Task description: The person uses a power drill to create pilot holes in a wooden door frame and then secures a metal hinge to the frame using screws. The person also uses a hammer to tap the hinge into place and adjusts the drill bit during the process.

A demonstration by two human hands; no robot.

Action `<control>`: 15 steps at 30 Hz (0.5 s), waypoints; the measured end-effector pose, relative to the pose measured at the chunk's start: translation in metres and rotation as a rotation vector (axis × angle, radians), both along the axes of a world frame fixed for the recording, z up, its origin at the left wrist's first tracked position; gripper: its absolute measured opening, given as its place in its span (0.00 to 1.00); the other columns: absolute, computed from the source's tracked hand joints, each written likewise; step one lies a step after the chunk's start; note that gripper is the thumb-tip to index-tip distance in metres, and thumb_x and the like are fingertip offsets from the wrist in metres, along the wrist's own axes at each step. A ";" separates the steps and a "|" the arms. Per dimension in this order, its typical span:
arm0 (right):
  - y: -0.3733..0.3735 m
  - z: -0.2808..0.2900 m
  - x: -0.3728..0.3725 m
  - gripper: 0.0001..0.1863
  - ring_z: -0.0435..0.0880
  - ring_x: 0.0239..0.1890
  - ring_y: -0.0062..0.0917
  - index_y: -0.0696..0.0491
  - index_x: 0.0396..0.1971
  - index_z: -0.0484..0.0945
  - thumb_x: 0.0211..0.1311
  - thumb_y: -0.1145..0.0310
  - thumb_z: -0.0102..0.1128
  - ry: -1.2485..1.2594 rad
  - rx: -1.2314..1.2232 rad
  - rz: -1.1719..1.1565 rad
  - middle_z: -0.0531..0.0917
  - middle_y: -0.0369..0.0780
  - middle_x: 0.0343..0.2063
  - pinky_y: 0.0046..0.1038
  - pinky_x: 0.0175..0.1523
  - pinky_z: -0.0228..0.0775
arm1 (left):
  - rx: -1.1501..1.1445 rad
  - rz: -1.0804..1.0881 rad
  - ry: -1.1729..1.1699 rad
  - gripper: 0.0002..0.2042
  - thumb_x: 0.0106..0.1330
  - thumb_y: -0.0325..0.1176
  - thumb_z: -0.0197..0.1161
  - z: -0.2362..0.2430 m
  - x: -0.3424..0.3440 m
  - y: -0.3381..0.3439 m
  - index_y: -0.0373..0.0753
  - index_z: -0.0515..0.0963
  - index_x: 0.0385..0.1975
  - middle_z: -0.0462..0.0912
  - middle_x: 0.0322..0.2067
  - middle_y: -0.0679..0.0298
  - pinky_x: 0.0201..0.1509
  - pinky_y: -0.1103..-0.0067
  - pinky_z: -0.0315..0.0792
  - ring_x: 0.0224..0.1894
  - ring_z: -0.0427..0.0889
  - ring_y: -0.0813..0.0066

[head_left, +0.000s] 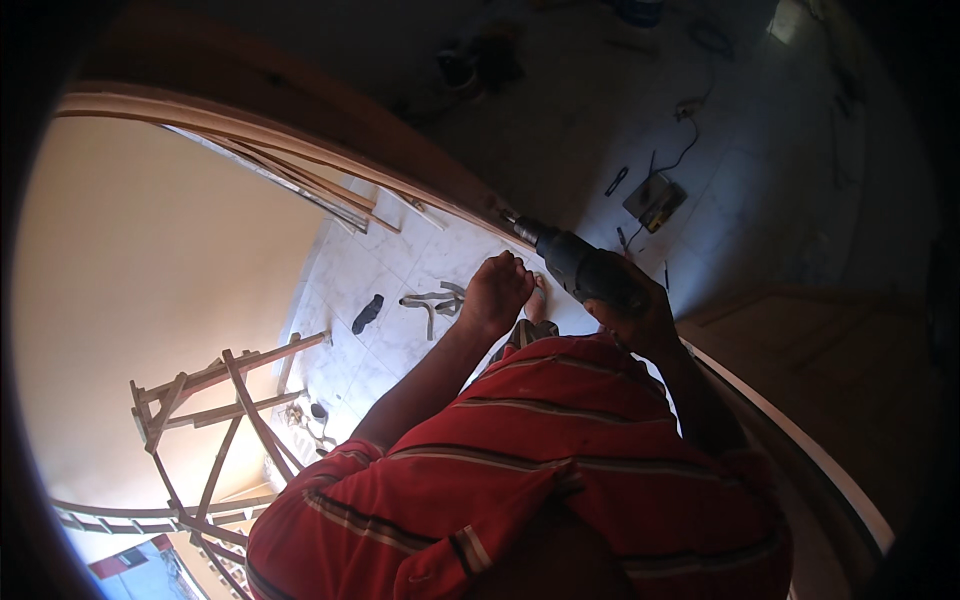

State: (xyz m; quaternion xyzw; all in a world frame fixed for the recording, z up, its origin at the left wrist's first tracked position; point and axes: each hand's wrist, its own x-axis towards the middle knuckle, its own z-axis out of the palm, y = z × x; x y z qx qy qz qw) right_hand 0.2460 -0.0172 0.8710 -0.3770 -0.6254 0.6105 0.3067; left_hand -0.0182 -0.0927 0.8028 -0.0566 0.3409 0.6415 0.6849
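My right hand (635, 310) grips a dark power drill (578, 262) by its rear. The drill's chuck and bit point up and left, with the tip at or close to the wooden door frame (440, 178); I cannot tell whether it touches. Just left of the drill, my left hand (500, 292) is closed with its fingers curled, apart from the drill. Whatever those fingers may hold is hidden.
On the tiled floor beyond the frame lie a metal box-like thing (655, 200) and a cable (690, 140). Left of me are a dark sock-like object (368, 313), grey strips (433, 300), wooden strips (300, 180) and a wooden trestle (225, 375) by the wall.
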 end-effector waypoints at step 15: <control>-0.001 -0.009 0.004 0.35 0.88 0.46 0.27 0.58 0.60 0.76 0.52 0.64 0.77 -0.006 0.071 -0.020 0.87 0.43 0.45 0.33 0.52 0.80 | 0.035 -0.001 0.017 0.09 0.75 0.28 0.57 0.011 0.001 0.010 0.39 0.77 0.52 0.81 0.41 0.65 0.62 0.74 0.74 0.46 0.81 0.76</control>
